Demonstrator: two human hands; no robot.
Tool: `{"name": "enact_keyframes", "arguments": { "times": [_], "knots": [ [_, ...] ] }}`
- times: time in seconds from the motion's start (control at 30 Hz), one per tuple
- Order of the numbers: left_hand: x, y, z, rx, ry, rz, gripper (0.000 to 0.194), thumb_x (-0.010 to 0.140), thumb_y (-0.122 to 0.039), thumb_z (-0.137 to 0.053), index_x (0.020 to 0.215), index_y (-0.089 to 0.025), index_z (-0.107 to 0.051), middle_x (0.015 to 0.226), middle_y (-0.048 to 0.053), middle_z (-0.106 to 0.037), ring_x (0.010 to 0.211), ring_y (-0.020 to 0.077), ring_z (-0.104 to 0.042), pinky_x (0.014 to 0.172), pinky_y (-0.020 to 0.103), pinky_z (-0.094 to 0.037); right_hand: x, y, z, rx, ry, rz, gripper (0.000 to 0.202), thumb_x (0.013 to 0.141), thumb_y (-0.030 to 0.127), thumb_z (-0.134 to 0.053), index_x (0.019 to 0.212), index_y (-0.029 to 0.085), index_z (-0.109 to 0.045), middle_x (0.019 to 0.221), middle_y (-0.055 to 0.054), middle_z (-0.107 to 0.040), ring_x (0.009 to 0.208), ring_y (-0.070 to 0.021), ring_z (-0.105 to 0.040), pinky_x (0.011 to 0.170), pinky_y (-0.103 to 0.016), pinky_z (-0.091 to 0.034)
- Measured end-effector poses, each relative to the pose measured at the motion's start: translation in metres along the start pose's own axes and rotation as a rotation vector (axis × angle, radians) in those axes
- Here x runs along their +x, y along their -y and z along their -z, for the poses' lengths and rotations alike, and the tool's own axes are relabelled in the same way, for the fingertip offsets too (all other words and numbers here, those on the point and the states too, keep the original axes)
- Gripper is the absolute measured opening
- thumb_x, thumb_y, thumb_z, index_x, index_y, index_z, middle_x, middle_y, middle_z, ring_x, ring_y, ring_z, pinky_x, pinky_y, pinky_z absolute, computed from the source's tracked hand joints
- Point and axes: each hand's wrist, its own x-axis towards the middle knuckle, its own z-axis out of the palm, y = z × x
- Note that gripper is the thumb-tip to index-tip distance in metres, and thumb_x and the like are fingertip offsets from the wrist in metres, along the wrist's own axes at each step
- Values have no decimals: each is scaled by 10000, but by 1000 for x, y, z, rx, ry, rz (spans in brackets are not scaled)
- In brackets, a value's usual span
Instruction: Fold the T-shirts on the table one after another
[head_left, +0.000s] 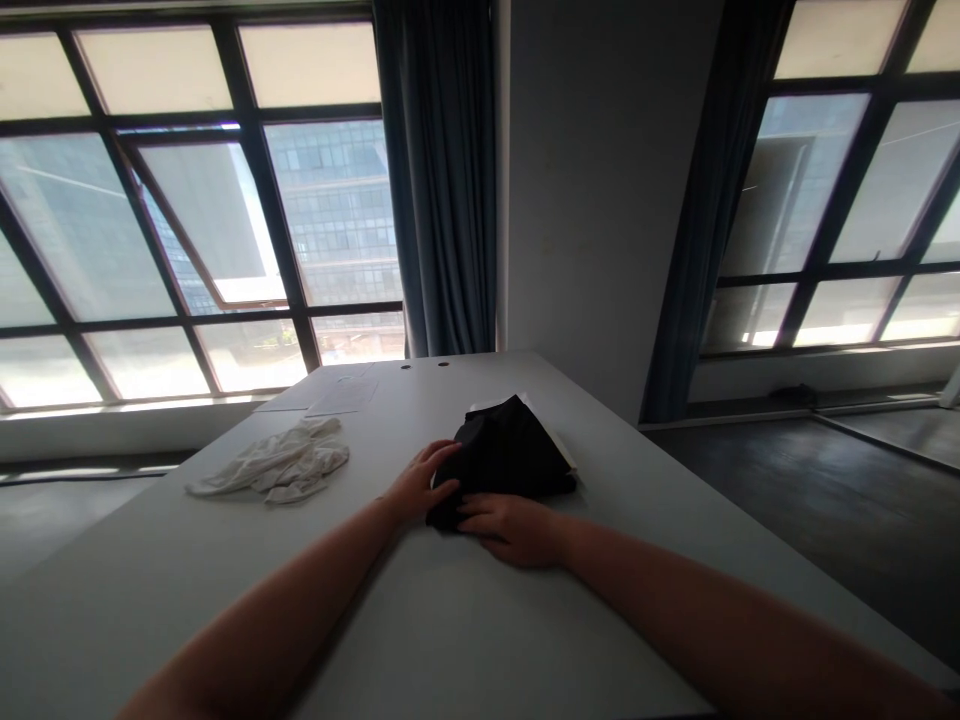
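Note:
A black folded cloth (517, 450) lies on the white table (450, 620) in front of me. Its left side is bunched up and slightly raised. My left hand (421, 484) is at that left side, with the cloth between its thumb and fingers; some fingertips are hidden in the dark folds. On the near edge rests my right hand (519, 528), its fingers stretched out and slightly spread over the fabric. From under the cloth a pale flat sheet or board (561, 446) sticks out at the right and far sides.
A crumpled white cloth (289, 462) lies to the left on the table. Farther back are papers (343, 396) and two round dark holes in the tabletop. Beyond stand a dark blue curtain (442, 180), a pillar (600, 200) and windows, one tilted open.

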Motion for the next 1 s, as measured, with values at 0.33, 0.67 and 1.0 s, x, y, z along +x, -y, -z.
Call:
{"name": "enact_keyframes", "arguments": {
  "times": [0.33, 0.67, 1.0],
  "knots": [
    [-4, -6, 18, 392, 68, 277, 677, 970, -164, -547, 1596, -278, -317, 1237, 108, -736, 1082, 289, -731, 909, 372, -539, -2, -19, 22, -333, -229, -330, 257, 958, 214, -608, 1177, 195, -742, 1287, -114, -706, 1238, -272, -612, 1214, -555, -291],
    [-42, 51, 72, 481, -55, 780, 543, 997, -196, -484, 1531, -217, -386, 1011, 105, -760, 997, 296, -733, 879, 392, -526, -35, -60, 67, -603, -244, -907, 299, 1012, 338, -523, 1160, 182, -731, 1228, -141, -677, 1144, -282, -604, 944, -391, -407],
    [-25, -5, 38, 338, 151, -79, 396, 1041, -399, -518, 1391, -261, -641, 1469, 78, -633, 1390, 276, -545, 1201, 471, -395, -75, -107, 72, -438, -315, -972, 372, 1024, 310, -464, 1230, 157, -734, 1247, -142, -717, 1179, -283, -663, 1039, -412, -478]
  ]
}}
